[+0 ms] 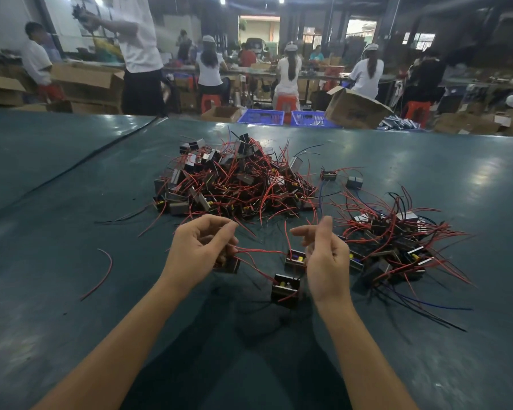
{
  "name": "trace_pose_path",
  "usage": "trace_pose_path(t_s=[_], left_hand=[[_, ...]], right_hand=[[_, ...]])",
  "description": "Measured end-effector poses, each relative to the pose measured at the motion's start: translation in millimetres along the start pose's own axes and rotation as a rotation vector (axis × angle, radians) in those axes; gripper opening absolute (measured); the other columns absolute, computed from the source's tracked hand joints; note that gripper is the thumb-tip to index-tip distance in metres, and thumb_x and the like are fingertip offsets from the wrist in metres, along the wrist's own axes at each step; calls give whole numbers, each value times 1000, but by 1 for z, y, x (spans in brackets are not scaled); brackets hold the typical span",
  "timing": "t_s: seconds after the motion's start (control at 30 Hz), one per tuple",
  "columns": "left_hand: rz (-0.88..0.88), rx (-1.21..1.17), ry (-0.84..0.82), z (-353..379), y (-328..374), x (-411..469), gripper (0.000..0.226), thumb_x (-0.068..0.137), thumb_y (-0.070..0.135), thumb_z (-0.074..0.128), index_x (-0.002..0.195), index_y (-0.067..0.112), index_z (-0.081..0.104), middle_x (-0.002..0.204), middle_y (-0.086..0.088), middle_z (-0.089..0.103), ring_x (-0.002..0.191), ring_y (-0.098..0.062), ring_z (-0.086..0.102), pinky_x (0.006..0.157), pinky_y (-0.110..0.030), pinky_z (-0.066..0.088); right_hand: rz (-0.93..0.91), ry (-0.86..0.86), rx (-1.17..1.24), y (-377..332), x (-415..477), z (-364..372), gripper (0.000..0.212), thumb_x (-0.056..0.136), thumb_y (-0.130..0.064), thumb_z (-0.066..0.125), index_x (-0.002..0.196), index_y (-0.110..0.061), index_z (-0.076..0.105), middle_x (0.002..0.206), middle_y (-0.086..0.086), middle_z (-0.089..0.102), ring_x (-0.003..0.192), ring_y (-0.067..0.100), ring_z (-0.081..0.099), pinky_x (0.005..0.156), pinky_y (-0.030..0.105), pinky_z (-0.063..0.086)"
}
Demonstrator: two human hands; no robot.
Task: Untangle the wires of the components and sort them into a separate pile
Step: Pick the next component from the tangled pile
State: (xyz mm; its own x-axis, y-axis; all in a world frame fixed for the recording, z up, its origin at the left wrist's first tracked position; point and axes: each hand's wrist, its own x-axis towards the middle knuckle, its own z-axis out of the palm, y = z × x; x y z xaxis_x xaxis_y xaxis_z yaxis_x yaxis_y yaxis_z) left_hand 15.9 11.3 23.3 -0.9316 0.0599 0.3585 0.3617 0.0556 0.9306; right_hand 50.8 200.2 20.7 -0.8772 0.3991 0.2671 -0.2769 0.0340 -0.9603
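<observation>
Head view, left hand pinching red wires of a component, right hand half curled, hold unclear, tangled pile far, smaller pile right, on green table.

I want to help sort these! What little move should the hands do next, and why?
Probably ease the left hand gently away. It grips a component whose red wires run across toward a second component beside the right hand, so the two look tangled. Once freed, it could join the smaller pile on the right.
</observation>
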Motion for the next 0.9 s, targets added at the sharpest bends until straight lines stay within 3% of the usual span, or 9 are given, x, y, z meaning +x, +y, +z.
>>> trace_pose_path(t_s=[0.13, 0.23, 0.4, 0.5, 0.6, 0.73, 0.8, 0.9], left_hand=[[85, -22, 223, -9, 1, 5, 6, 93, 16, 64, 88, 15, 68, 71, -6, 72, 59, -18, 69, 49, -22, 54], [236, -18, 374, -16, 4, 7, 6, 95, 21, 62, 91, 20, 67, 76, -2, 73, 65, -19, 71, 54, -23, 56], [351, -26, 502, -19, 5, 10, 5, 97, 21, 60, 94, 23, 63, 79, 0, 73, 77, -21, 73, 68, -31, 60], [323, 17, 436, -17, 5, 8, 5, 96, 18, 61, 95, 15, 64, 81, -2, 73, 72, -22, 73, 66, -33, 60], [307, 125, 308, -14, 5, 4, 4, 93, 15, 64, 92, 15, 67, 74, 0, 73, 60, -18, 71, 55, -28, 58], [175, 93, 91, -6, 7, -2, 4, 90, 13, 65, 88, 14, 67, 69, -8, 72, 55, -20, 70, 50, -19, 53], [104, 99, 53, -2, 6, -4, 4, 91, 13, 66, 89, 11, 68, 69, -8, 72, 55, -22, 71, 48, -19, 51], [71, 122, 35, 1, 6, -6, 4, 90, 14, 67, 87, 15, 69, 71, -7, 73, 56, -22, 71, 45, -21, 51]], right_hand=[[30, -31, 65, -7, 4, -6, 63, 97, -52, 30, 61, -20, 72, 58, -4, 58, 51, 5, 48, 54, 20, 40], [56, -147, 149, -15, 1, -4, 61, 90, -57, 37, 67, -13, 72, 57, 1, 59, 48, 9, 52, 42, 20, 43], [17, -290, 262, -26, -7, 3, 44, 87, -46, 54, 72, -8, 71, 63, 9, 64, 54, 19, 62, 51, 30, 56], [82, -400, 357, -30, -9, 4, 36, 96, -33, 55, 92, 0, 68, 73, 15, 69, 65, 27, 67, 63, 36, 59], [148, -467, 458, -29, -7, 2, 30, 96, -8, 35, 108, -1, 62, 90, 21, 72, 83, 32, 71, 73, 35, 60], [125, -370, 453, -20, -2, 2, 45, 90, 20, 29, 114, -3, 59, 107, 18, 71, 103, 29, 69, 81, 31, 59], [98, -304, 345, -12, 0, 4, 43, 91, 21, 38, 112, -9, 61, 110, 13, 71, 106, 23, 68, 83, 27, 58], [-3, -205, 37, 2, -1, 5, 25, 95, 2, 54, 107, -18, 65, 105, 0, 70, 101, 12, 68, 82, 25, 57]])
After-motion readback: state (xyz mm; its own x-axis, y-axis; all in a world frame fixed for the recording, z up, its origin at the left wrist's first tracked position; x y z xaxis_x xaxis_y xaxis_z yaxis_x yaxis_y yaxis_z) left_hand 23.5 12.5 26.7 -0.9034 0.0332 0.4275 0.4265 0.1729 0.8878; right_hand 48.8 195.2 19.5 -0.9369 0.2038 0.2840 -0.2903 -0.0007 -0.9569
